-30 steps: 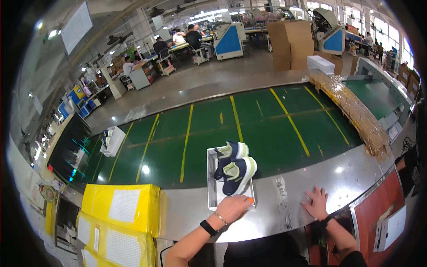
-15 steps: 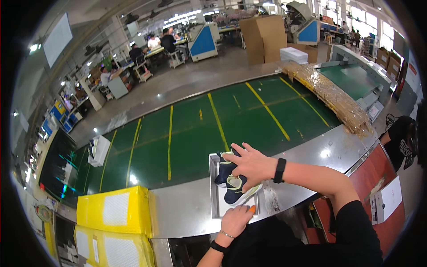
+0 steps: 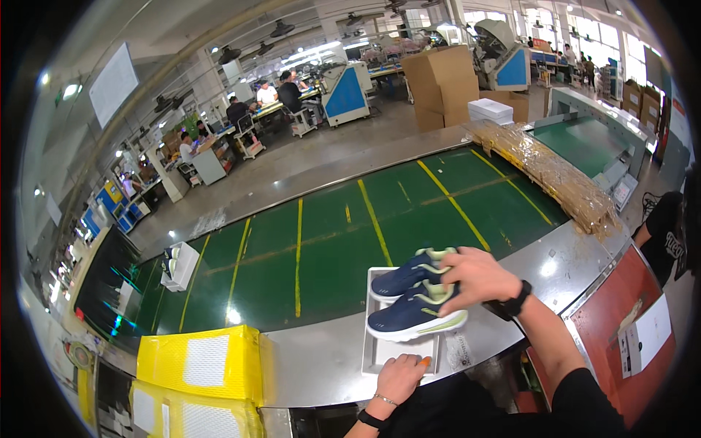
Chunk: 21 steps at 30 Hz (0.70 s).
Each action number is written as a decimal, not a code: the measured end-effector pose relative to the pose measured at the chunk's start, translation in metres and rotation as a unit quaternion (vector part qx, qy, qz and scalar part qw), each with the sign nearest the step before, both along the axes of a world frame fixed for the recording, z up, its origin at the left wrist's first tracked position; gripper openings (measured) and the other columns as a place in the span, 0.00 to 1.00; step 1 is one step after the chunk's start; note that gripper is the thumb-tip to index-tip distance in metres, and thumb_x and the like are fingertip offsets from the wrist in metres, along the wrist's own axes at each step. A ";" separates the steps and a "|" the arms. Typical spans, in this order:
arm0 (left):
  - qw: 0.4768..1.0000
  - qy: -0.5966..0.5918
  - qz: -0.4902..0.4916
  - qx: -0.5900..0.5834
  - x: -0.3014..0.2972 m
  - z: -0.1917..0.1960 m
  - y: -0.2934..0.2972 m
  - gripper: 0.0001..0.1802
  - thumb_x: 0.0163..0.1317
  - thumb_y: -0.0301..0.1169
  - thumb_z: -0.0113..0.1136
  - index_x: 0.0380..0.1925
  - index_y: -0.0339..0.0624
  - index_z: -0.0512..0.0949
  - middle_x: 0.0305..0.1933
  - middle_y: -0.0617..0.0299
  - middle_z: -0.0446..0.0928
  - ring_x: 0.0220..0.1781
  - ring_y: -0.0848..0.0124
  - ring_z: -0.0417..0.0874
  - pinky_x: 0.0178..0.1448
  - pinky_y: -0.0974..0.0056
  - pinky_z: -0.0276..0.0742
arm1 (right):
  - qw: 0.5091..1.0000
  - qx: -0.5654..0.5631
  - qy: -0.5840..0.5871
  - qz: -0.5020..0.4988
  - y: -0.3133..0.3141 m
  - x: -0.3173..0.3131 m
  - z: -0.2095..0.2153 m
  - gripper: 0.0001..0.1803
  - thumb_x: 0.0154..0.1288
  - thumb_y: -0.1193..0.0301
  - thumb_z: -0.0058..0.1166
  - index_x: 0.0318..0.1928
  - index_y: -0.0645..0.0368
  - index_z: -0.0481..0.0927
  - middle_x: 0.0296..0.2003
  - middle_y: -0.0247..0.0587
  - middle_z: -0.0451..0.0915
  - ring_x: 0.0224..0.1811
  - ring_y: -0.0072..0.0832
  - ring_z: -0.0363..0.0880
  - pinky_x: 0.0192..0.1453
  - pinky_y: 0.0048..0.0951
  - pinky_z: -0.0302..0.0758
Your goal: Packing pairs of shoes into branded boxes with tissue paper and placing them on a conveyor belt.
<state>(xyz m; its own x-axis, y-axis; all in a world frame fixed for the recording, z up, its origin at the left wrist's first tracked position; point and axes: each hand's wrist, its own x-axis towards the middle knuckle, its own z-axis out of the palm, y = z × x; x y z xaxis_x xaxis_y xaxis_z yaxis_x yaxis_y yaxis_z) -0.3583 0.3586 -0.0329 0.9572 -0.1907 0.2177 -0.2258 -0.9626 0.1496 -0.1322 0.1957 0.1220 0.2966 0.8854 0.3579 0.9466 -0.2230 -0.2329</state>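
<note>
Two navy sneakers, a far one [image 3: 398, 280] and a near one [image 3: 401, 315], have white soles and pale lime linings. They are tilted above an open white shoebox [image 3: 370, 352] on the metal ledge, toes pointing left. My right hand [image 3: 476, 277] grips the pair together at the heel ends. At the box's near edge, my left hand [image 3: 399, 378] holds the rim with its fingers curled over it. Something orange covers one fingertip of that hand. The shoes hide part of the box's inside.
A green conveyor belt [image 3: 328, 248] with yellow lines runs behind the ledge. Another white box with shoes [image 3: 179, 267] rides at its left. Yellow-wrapped cartons [image 3: 201, 369] stand near left. A red table [image 3: 591, 343] bears a white box [image 3: 645, 336]. A person stands at far right.
My right hand has lifted the sneakers out of the shoebox and tilted them, moving to the right. My left hand stays at the box's near edge. The whole view has shifted slightly.
</note>
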 end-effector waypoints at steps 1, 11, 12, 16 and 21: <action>1.000 -0.010 -0.014 -0.012 0.000 0.000 0.000 0.14 0.58 0.28 0.56 0.45 0.51 0.79 0.37 0.67 0.78 0.41 0.66 0.81 0.39 0.58 0.75 | 0.999 0.020 0.015 -0.021 -0.019 -0.003 0.001 0.28 0.39 0.39 0.72 0.27 0.51 0.85 0.38 0.34 0.79 0.40 0.39 0.75 0.42 0.37 0.72; 0.999 0.038 0.021 -0.029 0.001 0.001 -0.013 0.11 0.57 0.30 0.59 0.41 0.48 0.79 0.38 0.66 0.78 0.42 0.66 0.81 0.39 0.58 0.74 | 0.964 0.090 0.138 -0.207 -0.167 -0.011 -0.026 0.25 0.31 0.54 0.82 0.25 0.55 0.83 0.47 0.45 0.78 0.50 0.48 0.77 0.53 0.40 0.72; 0.998 0.007 0.000 -0.063 0.002 0.004 -0.012 0.09 0.58 0.34 0.62 0.39 0.48 0.80 0.37 0.65 0.78 0.39 0.66 0.80 0.37 0.59 0.74 | 0.958 0.077 0.102 -0.259 -0.172 -0.009 -0.034 0.25 0.31 0.54 0.82 0.25 0.55 0.83 0.46 0.45 0.78 0.50 0.47 0.76 0.53 0.41 0.72; 0.990 -0.075 -0.048 -0.111 0.007 0.012 -0.008 0.09 0.59 0.38 0.64 0.26 0.47 0.79 0.31 0.63 0.74 0.33 0.65 0.78 0.33 0.59 0.71 | 0.906 0.030 -0.045 -0.420 -0.184 0.014 -0.110 0.23 0.29 0.57 0.80 0.24 0.56 0.82 0.43 0.43 0.77 0.46 0.49 0.72 0.50 0.46 0.71; 0.972 -0.185 -0.050 -0.136 0.007 0.067 0.005 0.07 0.50 0.28 0.65 0.23 0.45 0.74 0.26 0.64 0.68 0.29 0.66 0.75 0.29 0.62 0.68 | 0.810 -0.009 -0.061 -0.583 -0.179 0.003 -0.152 0.30 0.33 0.63 0.79 0.41 0.53 0.81 0.61 0.52 0.70 0.69 0.63 0.60 0.70 0.59 0.59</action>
<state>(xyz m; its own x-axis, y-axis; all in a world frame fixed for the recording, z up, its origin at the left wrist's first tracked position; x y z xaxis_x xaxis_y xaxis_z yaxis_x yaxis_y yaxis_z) -0.3518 0.3633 0.0336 0.7832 -0.1667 0.5990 -0.4039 -0.8688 0.2863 -0.1295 0.0164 -0.0299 0.8984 0.0340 0.4379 0.1050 -0.9847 -0.1391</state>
